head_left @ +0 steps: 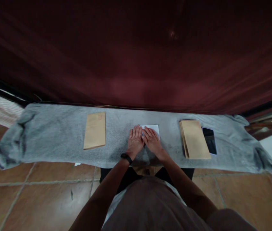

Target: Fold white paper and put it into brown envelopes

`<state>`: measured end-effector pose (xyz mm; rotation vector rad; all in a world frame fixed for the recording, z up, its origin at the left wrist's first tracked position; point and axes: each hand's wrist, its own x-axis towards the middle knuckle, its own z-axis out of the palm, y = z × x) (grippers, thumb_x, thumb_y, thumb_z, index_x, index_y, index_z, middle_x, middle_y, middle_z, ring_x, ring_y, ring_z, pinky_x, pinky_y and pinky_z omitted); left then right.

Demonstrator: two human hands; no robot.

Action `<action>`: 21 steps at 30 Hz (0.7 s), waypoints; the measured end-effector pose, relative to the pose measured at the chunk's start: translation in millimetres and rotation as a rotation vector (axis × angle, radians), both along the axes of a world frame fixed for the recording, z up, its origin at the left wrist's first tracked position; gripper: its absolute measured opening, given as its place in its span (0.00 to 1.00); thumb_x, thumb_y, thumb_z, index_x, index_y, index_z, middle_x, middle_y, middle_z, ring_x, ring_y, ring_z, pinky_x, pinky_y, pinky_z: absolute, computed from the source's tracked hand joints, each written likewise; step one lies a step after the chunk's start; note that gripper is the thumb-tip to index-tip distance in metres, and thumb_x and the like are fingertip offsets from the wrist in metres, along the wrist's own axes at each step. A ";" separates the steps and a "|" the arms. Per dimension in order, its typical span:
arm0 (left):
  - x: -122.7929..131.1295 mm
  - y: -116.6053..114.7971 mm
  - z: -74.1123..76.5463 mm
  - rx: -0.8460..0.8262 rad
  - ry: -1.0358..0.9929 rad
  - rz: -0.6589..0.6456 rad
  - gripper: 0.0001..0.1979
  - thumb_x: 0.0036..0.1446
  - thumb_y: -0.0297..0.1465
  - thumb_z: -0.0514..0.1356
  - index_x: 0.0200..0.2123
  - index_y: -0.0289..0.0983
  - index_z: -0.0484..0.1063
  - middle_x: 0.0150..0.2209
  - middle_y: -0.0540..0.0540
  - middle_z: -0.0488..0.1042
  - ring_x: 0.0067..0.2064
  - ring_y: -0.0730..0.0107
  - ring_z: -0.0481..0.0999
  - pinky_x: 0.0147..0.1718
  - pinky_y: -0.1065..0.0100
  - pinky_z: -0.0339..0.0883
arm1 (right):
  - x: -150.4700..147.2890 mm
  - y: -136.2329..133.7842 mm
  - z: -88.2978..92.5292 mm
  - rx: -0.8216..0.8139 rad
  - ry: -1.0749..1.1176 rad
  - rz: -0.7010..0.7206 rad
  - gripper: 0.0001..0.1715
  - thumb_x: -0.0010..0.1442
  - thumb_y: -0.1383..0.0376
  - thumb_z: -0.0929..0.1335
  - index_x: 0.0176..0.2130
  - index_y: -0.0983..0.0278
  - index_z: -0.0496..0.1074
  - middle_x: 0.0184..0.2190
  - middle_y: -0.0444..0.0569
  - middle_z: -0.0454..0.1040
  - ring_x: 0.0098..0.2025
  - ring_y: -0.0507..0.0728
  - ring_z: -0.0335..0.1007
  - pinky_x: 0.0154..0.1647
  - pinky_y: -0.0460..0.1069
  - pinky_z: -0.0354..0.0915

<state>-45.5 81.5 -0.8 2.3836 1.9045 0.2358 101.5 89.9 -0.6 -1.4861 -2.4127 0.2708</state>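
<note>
In the head view, a white sheet of paper [155, 128] lies on the grey cloth in front of me, mostly covered by my hands. My left hand [135, 141] rests flat over its left part, fingers stretched forward. Beside it my right hand [152, 140] lies flat on the paper, angled toward the left one, so the two nearly meet. A small blue mark shows on the paper between the fingers. To the left is a brown envelope [94, 131] with a faint reddish print near its top right corner. A stack of brown envelopes [196, 140] sits to the right.
A phone [209, 140] lies partly tucked under the right-hand stack. Grey cloth [58, 134] covers the long narrow surface, its ends bunched up. A dark red panel [136, 64] rises behind it. Tiled floor [54, 195] is below.
</note>
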 end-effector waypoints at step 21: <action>1.0 -0.1 -0.1 0.048 -0.039 0.009 0.37 0.69 0.48 0.47 0.71 0.28 0.51 0.73 0.35 0.51 0.74 0.50 0.47 0.71 0.47 0.44 | 42.1 3.9 -11.1 0.076 -0.058 -0.185 0.30 0.74 0.58 0.57 0.70 0.64 0.58 0.71 0.57 0.56 0.71 0.66 0.52 0.70 0.65 0.47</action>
